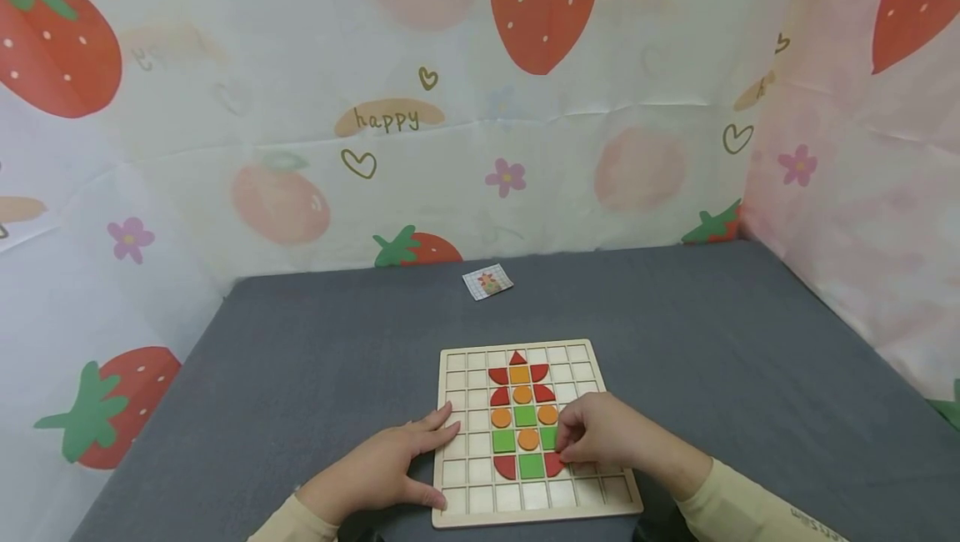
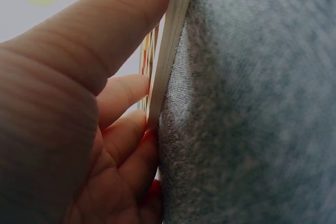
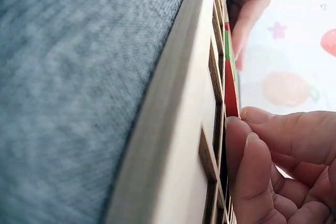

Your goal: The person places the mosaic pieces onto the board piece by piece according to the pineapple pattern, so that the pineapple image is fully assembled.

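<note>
A square wooden grid board (image 1: 468,496) lies near the front of the table, with red, orange and green tiles forming a figure down its middle columns. My left hand (image 1: 390,463) rests against the board's left edge, fingers spread and fairly straight. In the left wrist view the thumb (image 2: 105,30) touches the board's side (image 2: 170,40). My right hand (image 1: 600,434) is over the right part of the board. Its thumb and index finger pinch the edge of a red quarter-circle tile (image 3: 230,90) at the figure's lower right. The fingers partly cover that tile and a green square (image 1: 548,438).
A small pattern card (image 1: 488,282) with a printed coloured figure lies at the back of the grey-covered table (image 1: 337,358). A strawberry-print cloth (image 1: 465,192) stands behind the table and along both sides.
</note>
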Motion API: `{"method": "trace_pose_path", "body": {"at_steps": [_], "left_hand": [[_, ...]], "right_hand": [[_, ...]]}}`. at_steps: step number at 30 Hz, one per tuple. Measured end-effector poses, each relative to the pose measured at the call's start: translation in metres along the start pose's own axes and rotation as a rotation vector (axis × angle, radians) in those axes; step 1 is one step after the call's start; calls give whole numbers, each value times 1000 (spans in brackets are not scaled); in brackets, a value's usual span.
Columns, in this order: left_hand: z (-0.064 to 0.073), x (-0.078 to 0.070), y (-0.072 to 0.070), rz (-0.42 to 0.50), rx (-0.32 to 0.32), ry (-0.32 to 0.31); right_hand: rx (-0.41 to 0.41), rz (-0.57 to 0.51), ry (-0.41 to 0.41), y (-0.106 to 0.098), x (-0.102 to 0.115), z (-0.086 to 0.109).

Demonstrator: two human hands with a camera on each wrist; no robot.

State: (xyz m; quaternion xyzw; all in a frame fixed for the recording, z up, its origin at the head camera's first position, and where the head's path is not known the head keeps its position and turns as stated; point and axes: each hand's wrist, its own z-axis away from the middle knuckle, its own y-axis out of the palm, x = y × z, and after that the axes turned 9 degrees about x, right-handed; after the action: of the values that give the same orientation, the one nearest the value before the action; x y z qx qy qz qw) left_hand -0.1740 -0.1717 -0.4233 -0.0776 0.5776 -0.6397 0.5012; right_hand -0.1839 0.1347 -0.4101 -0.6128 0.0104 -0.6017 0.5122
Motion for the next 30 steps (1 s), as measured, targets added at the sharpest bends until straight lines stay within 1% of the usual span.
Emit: {"method": "trace_pose_path", "body": {"at_steps": [5,11,16,20,23,26,28,30], "left_hand": [[1,1,0,-2,-4,7],[0,2,2,-4,-2,9],[0,2,1,0,5,5],[3,1,-1,2,7,15],[5,0,-4,16,13,24],[6,1,-10,12,16,3],[7,5,-15,-17,-9,-10],[7,10,-23,-64,-57,-46]], "right_hand": [[8,-15,3,0,1,-1],[8,-21,5,-2,1,-1],[-18,-12,-2,-5,-4,-1],[-39,-40,14,-11,-7,0],[-57,-53,22,-21,-7,-1],[-86,-8,13,-35,-8,-3],[-115,53,4,-48,-9,-4],[-147,124,-5,-62,-11,-5]]}}
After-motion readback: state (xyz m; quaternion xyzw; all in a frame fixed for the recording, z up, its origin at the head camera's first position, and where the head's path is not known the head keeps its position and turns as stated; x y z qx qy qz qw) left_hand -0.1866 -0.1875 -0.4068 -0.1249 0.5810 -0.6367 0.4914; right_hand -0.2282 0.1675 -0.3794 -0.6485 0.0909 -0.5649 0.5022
